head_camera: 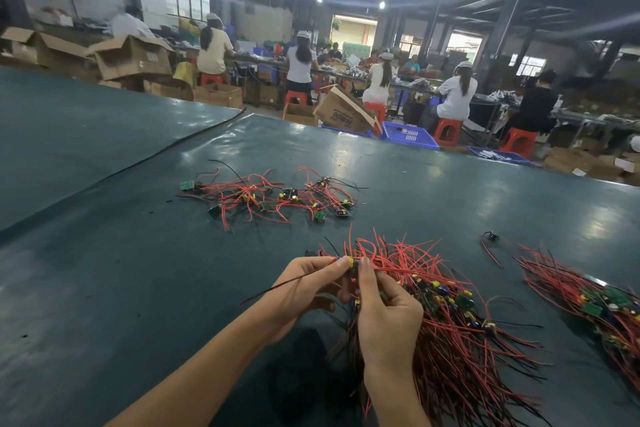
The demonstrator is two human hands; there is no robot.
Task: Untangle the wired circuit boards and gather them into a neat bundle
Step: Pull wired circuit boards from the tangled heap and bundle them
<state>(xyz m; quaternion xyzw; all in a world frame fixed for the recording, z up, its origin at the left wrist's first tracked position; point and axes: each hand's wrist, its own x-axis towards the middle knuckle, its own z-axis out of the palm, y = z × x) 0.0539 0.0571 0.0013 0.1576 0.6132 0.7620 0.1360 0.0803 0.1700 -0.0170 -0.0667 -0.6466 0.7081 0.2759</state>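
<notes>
Held board: the held board [352,263] is a small one with a yellow part. Both hands pinch it above the desk, at the far left tip of the near bundle.
Left hand [308,291]: its fingers [341,262] are clamped on the board's left side.
Right hand [386,319]: thumb and forefinger are closed on the board's right side, and the other fingers curl over the bundle.
Black lead [277,286]: runs from the pinch down and to the left across the left hand, with its end free.
Near bundle [467,340]: lies just right of the fingers and touches the right hand. Its long axis runs away to the near right, with red leads fanned at both ends.
Judged next move: the board probably goes rightward into the bundle, and the right hand is nearer.
Loose tangle [270,194]: farther out and to the left, well apart from the hands.
Second bundle [588,302]: at the right edge, with a stray piece [491,237] beside it.
Desk [138,288]: covered in dark green sheeting that is glossy, with a seam on the left.
Room: a factory hall with seated workers [457,94], cardboard boxes [131,57] and blue crates [408,135].
</notes>
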